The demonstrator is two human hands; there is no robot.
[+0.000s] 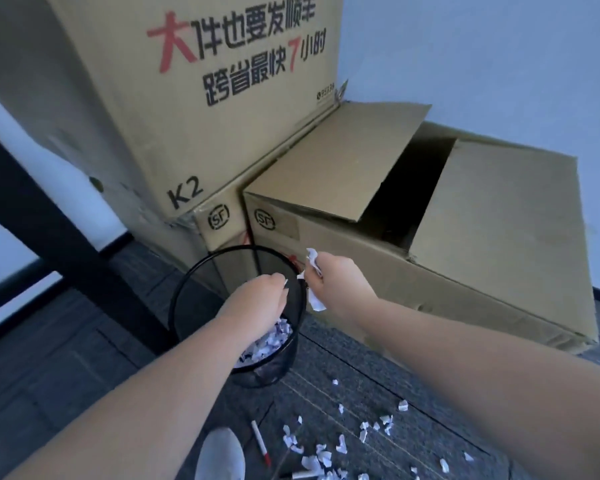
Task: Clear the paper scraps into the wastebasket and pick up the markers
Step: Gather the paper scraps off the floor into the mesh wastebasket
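Note:
A black mesh wastebasket [201, 271] stands on the floor, partly filled with white paper scraps [271, 341]. My left hand [257, 296] hangs over its mouth, fingers curled downward; what is under them is hidden. Just right of the rim, my right hand [336, 278] grips a bunch of white paper scraps [314, 299]. More loose scraps [326, 452] lie scattered on the dark floor at the bottom. A white marker with a red tip [260, 443] lies among them, and another marker [302, 474] shows at the bottom edge.
Large cardboard boxes [465, 254] stand right behind the wastebasket, one with open flaps, and a tall one [194, 98] stacked at the left. A black table leg [49, 216] crosses the left side. A pale rounded object [219, 452] sits at the bottom.

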